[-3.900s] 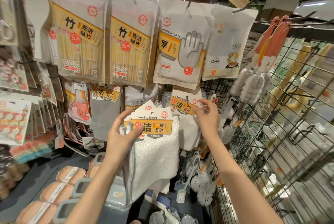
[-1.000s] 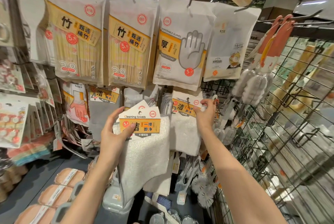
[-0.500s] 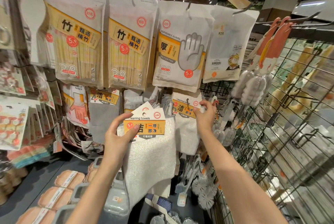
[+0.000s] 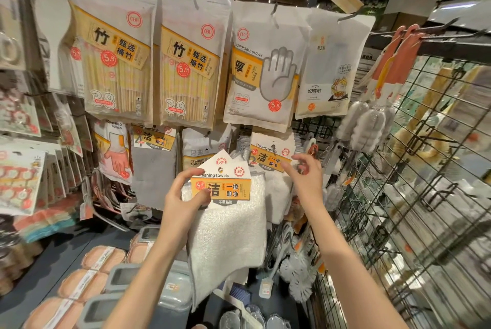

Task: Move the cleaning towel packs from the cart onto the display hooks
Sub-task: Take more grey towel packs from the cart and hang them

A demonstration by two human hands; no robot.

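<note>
Here the left hand (image 4: pixel 183 201) holds a cleaning towel pack (image 4: pixel 228 211) near the middle of the view, thumb pressed on the orange label of the header card (image 4: pixel 224 182) and fingers curled behind it. A second card peeks out just behind the first, so this grip may carry two packs; I cannot tell for certain. The white cloth hangs limp below the card, toward six o'clock.

The right hand (image 4: pixel 305 177) is at about two o'clock from the held pack, fingers loosely spread and holding nothing, its fingertips right by the hung towel pack (image 4: pixel 271 161) already on the display hook (image 4: pixel 273 146). Whether they touch it is unclear. The cart is not identifiable in view.

As for handling, the pack looks light and soft: the towel will fold, sway and drag against neighbouring goods, giving no stiffness to push with. Only the cardboard header is firm, and the hang hole sits near its top edge. The sensible place to take hold is the card's side, just below the hole, leaving the hole free for the hook tip. The thin card could bend or tear at the hole if forced, so steadying the hook with the free hand would likely help.
</note>
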